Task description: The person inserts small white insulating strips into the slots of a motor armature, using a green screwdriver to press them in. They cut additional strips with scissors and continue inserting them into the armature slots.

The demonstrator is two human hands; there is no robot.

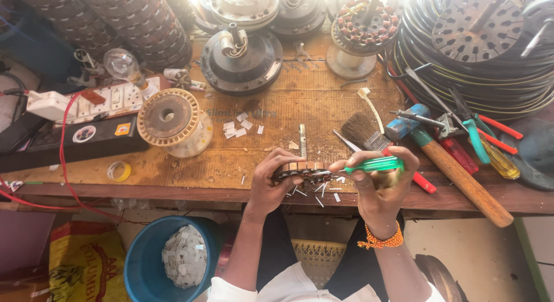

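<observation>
Now we grip the stator core in our left hand, right hand closed around the green screwdriver, clearing slots; next we likely need steady prying.

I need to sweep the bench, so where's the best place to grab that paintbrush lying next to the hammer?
Take the paintbrush by its metal ferrule, coming from above on the near side. Its bristles point up-left and lie free, but its handle runs under the right hand and beside the hammer, so that end is crowded.
</observation>
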